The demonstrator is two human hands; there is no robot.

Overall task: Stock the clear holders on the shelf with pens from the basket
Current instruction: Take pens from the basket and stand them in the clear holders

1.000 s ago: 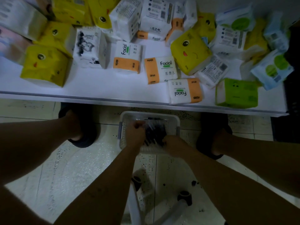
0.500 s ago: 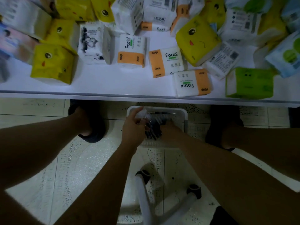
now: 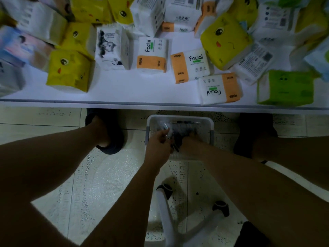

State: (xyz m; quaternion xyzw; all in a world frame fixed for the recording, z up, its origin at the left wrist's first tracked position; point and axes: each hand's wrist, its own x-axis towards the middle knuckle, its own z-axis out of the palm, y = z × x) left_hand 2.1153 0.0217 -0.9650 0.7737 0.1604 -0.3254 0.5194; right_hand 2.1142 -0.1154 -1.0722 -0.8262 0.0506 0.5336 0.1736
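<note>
A white plastic basket (image 3: 179, 118) stands on the floor between my feet, just below the shelf edge. Dark pens (image 3: 183, 130) lie in it. My left hand (image 3: 157, 146) is over the basket's near left side, its fingers curled round a small bunch of pens (image 3: 169, 135) that point up and away. My right hand (image 3: 191, 146) reaches into the basket beside it, fingers down among the pens; whether it grips any is hidden. No clear holders are in view.
A white shelf (image 3: 124, 94) crosses the top, crowded with tissue packs: yellow (image 3: 68, 70), orange-and-white "Facial" (image 3: 152, 56) and green (image 3: 286, 87). My dark slippers (image 3: 110, 129) flank the basket. A stool's white legs with black wheels (image 3: 219, 207) stand on the tiled floor below.
The view has shifted a little. My left hand now holds a bunch of pens lifted from the basket, and my right hand has pushed deeper among the pens.
</note>
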